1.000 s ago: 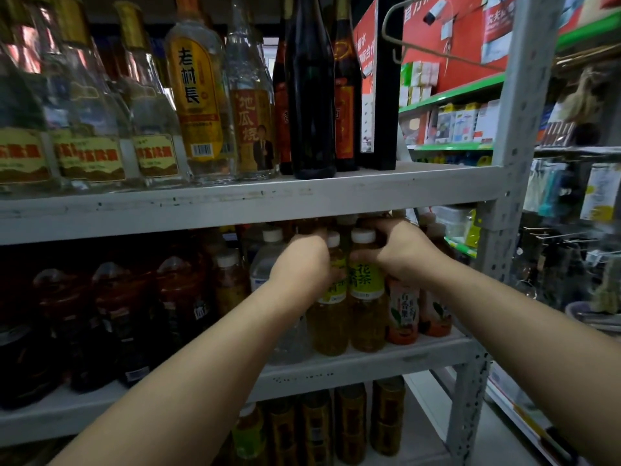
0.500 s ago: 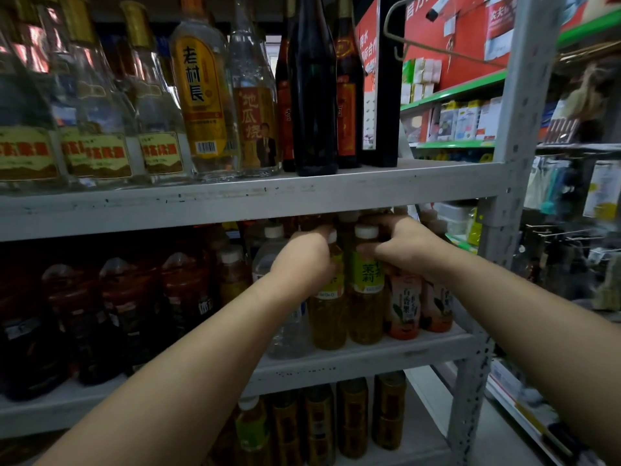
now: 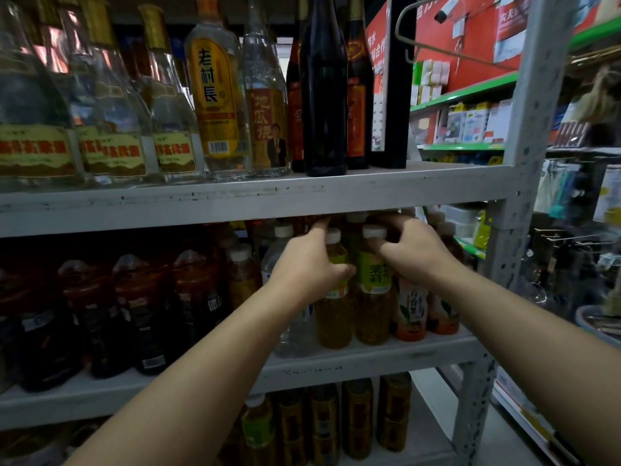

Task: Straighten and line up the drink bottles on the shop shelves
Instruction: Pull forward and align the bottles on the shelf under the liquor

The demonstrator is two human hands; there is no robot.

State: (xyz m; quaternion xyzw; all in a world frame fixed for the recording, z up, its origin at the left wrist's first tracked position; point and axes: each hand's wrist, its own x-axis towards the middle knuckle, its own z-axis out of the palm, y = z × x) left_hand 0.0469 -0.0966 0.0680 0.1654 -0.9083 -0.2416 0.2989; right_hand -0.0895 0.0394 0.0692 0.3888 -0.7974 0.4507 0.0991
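Observation:
On the middle shelf [image 3: 386, 359] stand two yellow tea bottles with white caps and green labels. My left hand [image 3: 311, 264] grips the left tea bottle [image 3: 332, 317] around its neck and shoulder, thumb across the label. My right hand [image 3: 408, 248] curls round the cap and neck of the right tea bottle [image 3: 373, 307] and reaches to the bottles behind it. Two orange-labelled juice bottles [image 3: 411, 314] stand just right of them. A clear water bottle [image 3: 295, 327] stands to the left, partly hidden by my left wrist.
Dark tea bottles [image 3: 141, 307] fill the left of the middle shelf. Glass liquor bottles [image 3: 215, 95] and dark wine bottles [image 3: 324, 95] line the top shelf. More tea bottles [image 3: 356, 422] stand on the shelf below. A perforated grey upright [image 3: 524, 156] bounds the right side.
My left hand has opened from a fist over the cap and slid down onto the left tea bottle's shoulder. My right hand has shifted left onto the right tea bottle's cap.

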